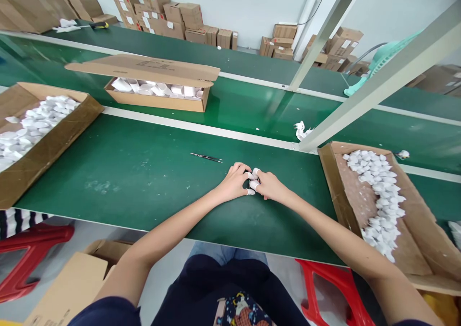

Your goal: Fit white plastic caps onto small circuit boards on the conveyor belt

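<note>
A green worktop (118,182) runs across the view beneath a pale metal frame (355,95), with stacked cartons (187,16) along the far wall and a red stool (331,283) below the near edge. Three open cartons stand around the person. The left carton (54,155) and right carton (329,177) sit on the worktop at either side, and the far carton (154,100) sits on a green belt beyond it under a raised flap. All three hold white plastic pieces, loose and heaped in the side cartons, which look like plug adapters. Between the hands and the far carton lie tweezers (206,157). A loose white plug (301,130) sits further off on the green surface near the frame. The left hand (234,182) and right hand (270,187) meet at mid-worktop, fingers curled towards each other around small white pieces (253,184). Whether those pieces are held parts or finger cots, and so how firm the grip is, cannot be told. If they are plastic parts, they should prove light, stiff and rather slick, best pinched by the body between fingertips.
</note>
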### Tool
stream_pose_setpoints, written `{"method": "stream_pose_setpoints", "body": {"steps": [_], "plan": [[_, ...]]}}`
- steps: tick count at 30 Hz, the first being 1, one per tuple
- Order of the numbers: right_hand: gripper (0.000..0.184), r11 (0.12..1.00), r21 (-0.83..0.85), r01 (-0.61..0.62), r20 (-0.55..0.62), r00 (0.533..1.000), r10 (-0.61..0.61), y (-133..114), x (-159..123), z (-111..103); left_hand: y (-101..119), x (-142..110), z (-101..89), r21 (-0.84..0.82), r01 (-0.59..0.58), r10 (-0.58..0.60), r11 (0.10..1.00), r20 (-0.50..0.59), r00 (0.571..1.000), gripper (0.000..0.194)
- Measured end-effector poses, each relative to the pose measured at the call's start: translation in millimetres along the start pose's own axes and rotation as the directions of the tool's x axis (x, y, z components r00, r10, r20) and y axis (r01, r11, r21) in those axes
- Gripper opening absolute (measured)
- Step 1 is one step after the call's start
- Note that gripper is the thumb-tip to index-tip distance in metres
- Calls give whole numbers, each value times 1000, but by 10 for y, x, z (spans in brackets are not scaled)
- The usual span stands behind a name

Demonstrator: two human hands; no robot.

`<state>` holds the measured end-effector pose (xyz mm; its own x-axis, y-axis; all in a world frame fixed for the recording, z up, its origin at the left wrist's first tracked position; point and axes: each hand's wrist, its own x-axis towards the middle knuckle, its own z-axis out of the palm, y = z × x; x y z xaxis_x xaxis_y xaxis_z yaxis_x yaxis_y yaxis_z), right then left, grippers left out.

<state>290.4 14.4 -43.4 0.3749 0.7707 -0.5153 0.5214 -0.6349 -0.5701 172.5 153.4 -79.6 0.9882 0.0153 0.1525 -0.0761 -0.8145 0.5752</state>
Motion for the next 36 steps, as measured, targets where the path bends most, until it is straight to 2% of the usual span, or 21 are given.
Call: {"method": "stream_pose_setpoints", "body": {"steps": [3, 8, 14, 19, 22, 25, 27, 29, 31, 33, 36], "plan": [[12, 999, 50, -10, 32, 999, 8, 14, 31, 52, 11, -12, 2, 12, 12, -12, 1000, 2, 1000, 36], [10, 1000, -30, 4, -54, 999, -6, 4, 75, 84, 1, -31, 11, 17, 21, -21, 1000, -7, 1000, 40], [11, 994, 58, -93, 1, 996, 93, -66, 19, 72, 12, -30, 3, 32, 40, -40, 999, -8, 999, 39], [13, 966, -234, -112, -196, 978, 66, -160, 34, 145, 16, -56, 35, 56, 43, -41, 998, -31, 999, 46], [12, 969, -217, -116, -183, 980, 76, -149, 38, 175, 12, -90, 29, 81, 35, -31, 996, -47, 998, 45], [19, 992, -115, -49, -86, 996, 39, -35, -18, 201, -11, -132, -30, 121, 7, -2, 993, -41, 999, 48], [33, 992, -110, 64, -35, 997, -68, 72, -77, 231, -42, -163, -90, 126, -23, 23, 992, 2, 1000, 46], [45, 970, -142, 195, -23, 979, -201, 169, -123, 265, -83, -192, -150, 114, -29, 25, 993, 34, 999, 39], [44, 944, -213, 253, -41, 963, -267, 231, -120, 272, -123, -216, -199, 122, -3, 4, 993, -10, 1000, 32], [39, 927, -278, 251, -80, 956, -282, 246, -34, 213, -153, -231, -231, 155, 44, -26, 987, -121, 992, 29], [38, 948, -290, 133, -208, 958, -199, 214, 281, -48, -173, -244, -253, 162, 110, -63, 981, -273, 960, 28]]}}
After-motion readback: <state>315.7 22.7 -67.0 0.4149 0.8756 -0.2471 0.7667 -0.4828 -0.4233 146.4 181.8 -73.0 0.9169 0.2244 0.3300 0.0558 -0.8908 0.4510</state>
